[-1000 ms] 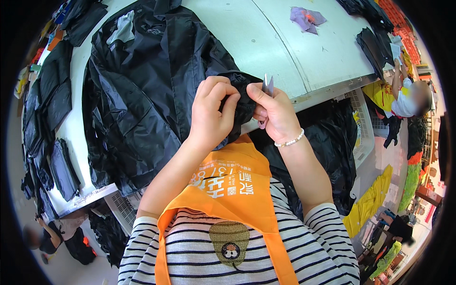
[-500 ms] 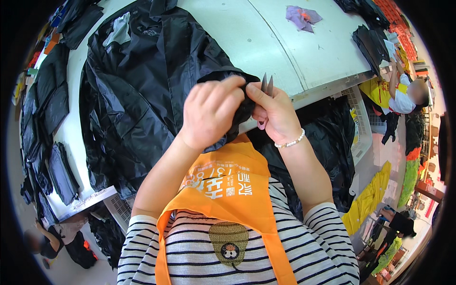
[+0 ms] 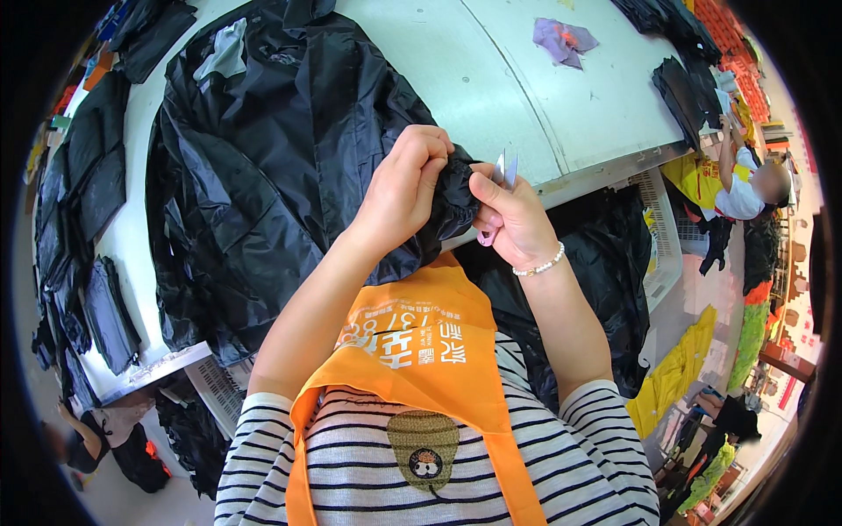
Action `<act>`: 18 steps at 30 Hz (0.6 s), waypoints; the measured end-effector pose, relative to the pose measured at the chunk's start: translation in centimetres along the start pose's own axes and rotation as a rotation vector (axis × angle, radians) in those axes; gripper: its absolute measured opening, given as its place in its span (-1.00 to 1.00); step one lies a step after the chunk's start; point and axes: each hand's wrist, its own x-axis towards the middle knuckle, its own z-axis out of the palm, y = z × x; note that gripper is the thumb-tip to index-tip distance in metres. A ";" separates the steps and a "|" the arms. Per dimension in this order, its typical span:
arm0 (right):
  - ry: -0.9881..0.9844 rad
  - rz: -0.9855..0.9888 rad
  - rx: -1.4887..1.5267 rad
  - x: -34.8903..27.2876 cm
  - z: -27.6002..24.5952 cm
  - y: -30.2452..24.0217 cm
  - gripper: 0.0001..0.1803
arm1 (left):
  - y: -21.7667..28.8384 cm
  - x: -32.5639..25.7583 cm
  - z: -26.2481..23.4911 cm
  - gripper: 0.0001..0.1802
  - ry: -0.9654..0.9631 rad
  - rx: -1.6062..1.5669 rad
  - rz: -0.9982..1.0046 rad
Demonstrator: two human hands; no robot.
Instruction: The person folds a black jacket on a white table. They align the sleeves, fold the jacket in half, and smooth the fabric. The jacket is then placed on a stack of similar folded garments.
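A black jacket (image 3: 254, 167) is spread on the pale table, one sleeve drawn toward me. Its gathered cuff (image 3: 455, 191) sits bunched between my two hands. My left hand (image 3: 405, 186) is closed on the cuff's left side, fingertips pinched into the fabric. My right hand (image 3: 519, 219) wears a beaded bracelet and grips small scissors (image 3: 506, 169), their blades pointing up past the thumb and a pink handle loop below. The right thumb and fingers are at the cuff's right edge; whether they also pinch the cloth is hard to see.
A lilac cloth scrap (image 3: 564, 42) lies at the far side of the table (image 3: 491, 96). Folded black garments (image 3: 92, 175) line the left. Under the table edge, black garments (image 3: 588, 272) fill a white crate (image 3: 664, 228). Another person (image 3: 745, 184) works at far right.
My left hand has turned and lowered slightly, now pinching the cuff, which shows more openly. My right hand, with the scissors, has shifted a little right and down.
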 end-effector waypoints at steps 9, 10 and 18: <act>0.081 -0.357 -0.665 -0.9 -0.7 -1.1 -0.68 | -0.5 0.1 0.3 -0.93 -0.016 0.127 -0.012; 0.104 -0.421 -0.787 -1.4 -0.5 -1.7 -0.68 | -0.5 0.2 0.2 -0.93 -0.018 0.137 0.001; -0.044 -0.514 -1.233 -1.3 0.7 -4.6 -0.83 | -0.5 0.5 0.5 -0.90 -0.010 0.191 0.080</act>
